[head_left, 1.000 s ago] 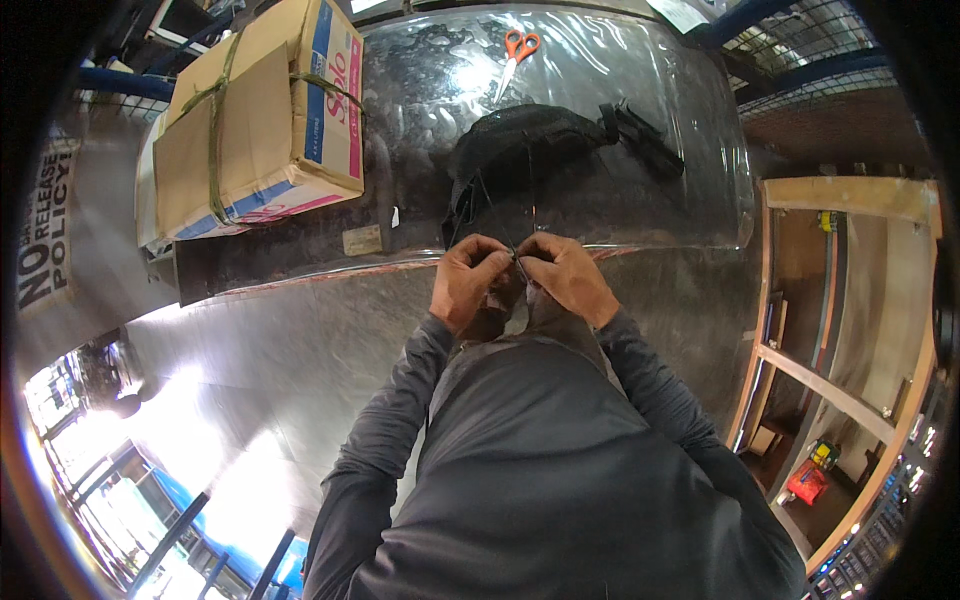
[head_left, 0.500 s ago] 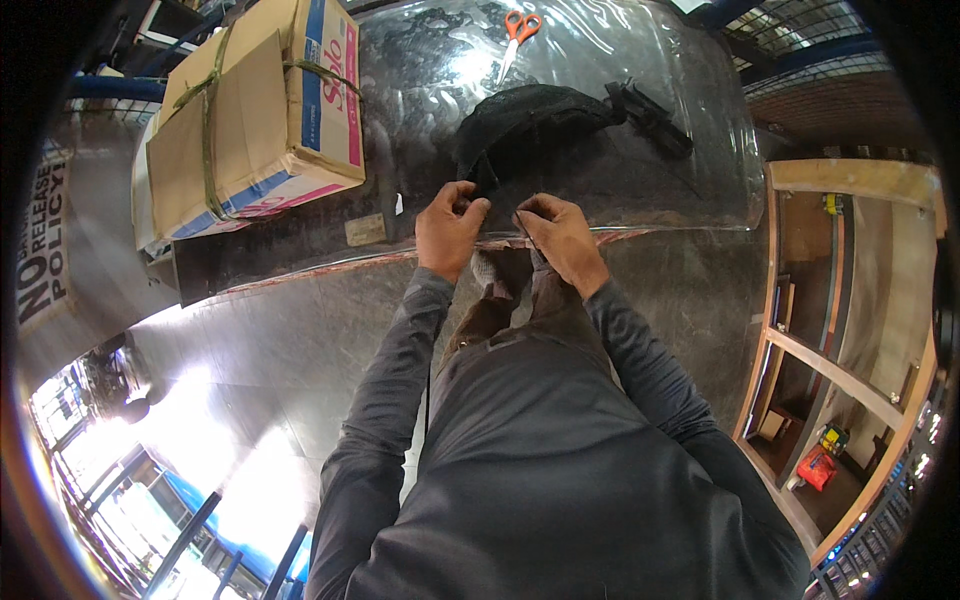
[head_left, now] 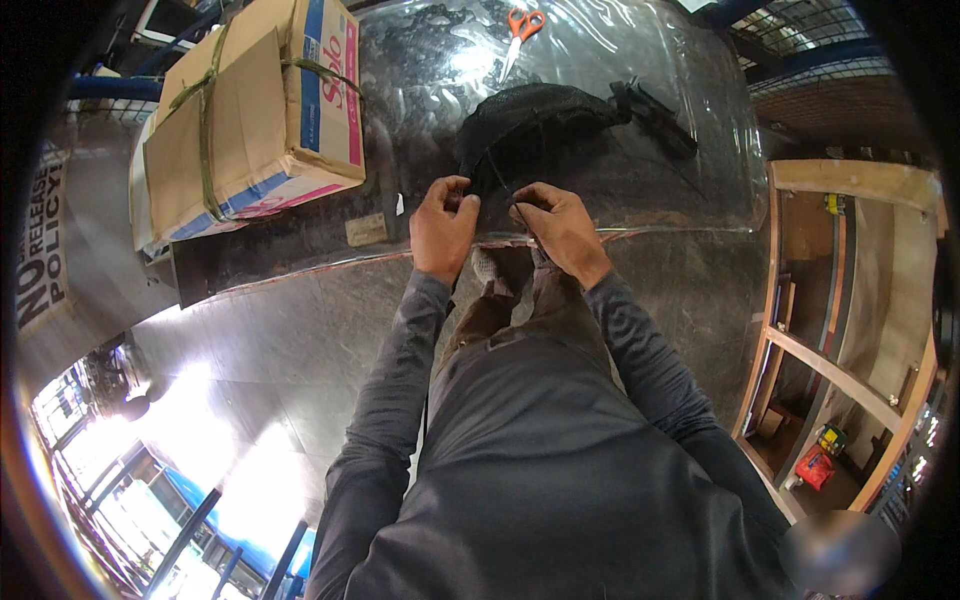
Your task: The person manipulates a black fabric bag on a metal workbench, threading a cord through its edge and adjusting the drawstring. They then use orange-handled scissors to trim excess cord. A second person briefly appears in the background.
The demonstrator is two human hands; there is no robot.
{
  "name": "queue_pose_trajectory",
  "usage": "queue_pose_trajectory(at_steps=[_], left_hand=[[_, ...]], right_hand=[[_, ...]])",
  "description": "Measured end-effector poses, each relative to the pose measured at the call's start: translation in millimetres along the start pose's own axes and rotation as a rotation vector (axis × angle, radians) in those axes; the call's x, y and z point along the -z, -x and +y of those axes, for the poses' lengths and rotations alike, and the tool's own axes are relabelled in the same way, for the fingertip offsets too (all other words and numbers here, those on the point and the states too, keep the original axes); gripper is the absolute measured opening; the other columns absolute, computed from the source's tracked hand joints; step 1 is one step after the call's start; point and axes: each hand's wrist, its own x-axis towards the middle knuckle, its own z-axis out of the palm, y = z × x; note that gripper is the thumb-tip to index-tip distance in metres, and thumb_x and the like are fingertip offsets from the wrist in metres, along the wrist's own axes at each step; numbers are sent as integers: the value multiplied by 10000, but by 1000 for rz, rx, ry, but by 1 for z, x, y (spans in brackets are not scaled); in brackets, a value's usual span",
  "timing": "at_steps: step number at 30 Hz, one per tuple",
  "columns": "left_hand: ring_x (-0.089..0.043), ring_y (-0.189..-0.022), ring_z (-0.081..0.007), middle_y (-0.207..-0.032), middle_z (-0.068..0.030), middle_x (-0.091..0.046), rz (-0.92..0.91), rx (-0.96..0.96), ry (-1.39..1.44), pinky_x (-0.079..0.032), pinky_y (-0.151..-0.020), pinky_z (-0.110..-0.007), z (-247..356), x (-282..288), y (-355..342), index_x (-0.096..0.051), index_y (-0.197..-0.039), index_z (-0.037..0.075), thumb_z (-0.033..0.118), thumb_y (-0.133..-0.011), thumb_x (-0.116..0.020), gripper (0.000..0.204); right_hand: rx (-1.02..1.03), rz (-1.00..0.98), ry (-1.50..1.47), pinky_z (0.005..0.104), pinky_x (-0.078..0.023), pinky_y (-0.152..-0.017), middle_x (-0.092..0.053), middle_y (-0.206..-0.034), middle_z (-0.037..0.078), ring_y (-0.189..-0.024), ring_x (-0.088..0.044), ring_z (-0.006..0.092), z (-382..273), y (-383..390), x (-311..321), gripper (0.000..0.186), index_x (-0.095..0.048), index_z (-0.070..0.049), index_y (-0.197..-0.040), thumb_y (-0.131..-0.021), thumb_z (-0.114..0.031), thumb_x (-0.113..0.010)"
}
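Note:
My left hand is at the table's near edge by the black mesh item, fingers curled and pinched on a dark piece I cannot make out. A little to its right, my right hand pinches a thin dark cord between thumb and forefinger. The mesh item lies in a rounded heap, with black straps at its right end. Beyond it, orange-handled scissors lie open-side down or flat on the plastic-covered table; their blades point toward me.
A tied cardboard box occupies the table's left end. A small tan label lies by the near edge. A wooden-framed open cabinet stands at my right, with a red item inside. My feet and legs show below the table edge.
Since a second ago both hands have risen toward the table and moved apart, the left one leftward. Over the last half second they have shifted slightly up and left.

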Motion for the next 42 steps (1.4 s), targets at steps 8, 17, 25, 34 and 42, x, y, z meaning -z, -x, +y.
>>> queue_pose_trajectory(at_steps=[8, 17, 25, 34, 42], left_hand=[[-627, -797, -104, -922, -21, -692, -167, 146, 317, -524, -705, -264, -2, -3, 17, -698, -1093, 8, 152, -970, -688, 189], [-705, -831, -231, -936, -118, -732, 77, -38, -42, -558, -764, -371, 3, -6, 14, -698, -1123, 23, 265, -915, -743, 323], [-720, -848, -226, -923, -147, -756, 32, -8, -101, -559, -785, -375, -10, -17, -2, -736, -1094, -15, 254, -903, -740, 329], [-700, -922, -174, -995, -134, -773, 15, 83, 3, -543, -848, -328, -12, -12, -2, -734, -1136, -40, 251, -908, -742, 369], [-712, -869, -186, -947, -131, -769, 34, 26, -14, -554, -808, -339, -13, -13, 0, -744, -1113, -20, 236, -914, -727, 324]], right_hand=[[-140, -139, -5, 303, -519, -754, -734, -930, 74, -819, -635, 128, -11, 4, 0, 243, -718, 38, -1103, -960, -152, -667], [-21, -35, 214, 375, -526, -778, -729, -932, 178, -817, -671, 235, -6, 1, -1, 287, -703, 52, -1068, -937, -201, -665], [-64, 75, 170, 409, -529, -792, -736, -925, 190, -831, -694, 279, 11, -13, -8, 318, -700, 56, -1029, -921, -240, -654], [-73, 110, 165, 414, -544, -825, -752, -972, 210, -902, -735, 316, 18, -25, -19, 343, -717, 49, -1066, -939, -265, -662], [-124, 102, 136, 413, -547, -834, -755, -992, 216, -919, -738, 321, 21, -32, -23, 347, -719, 55, -1063, -936, -263, -663]])
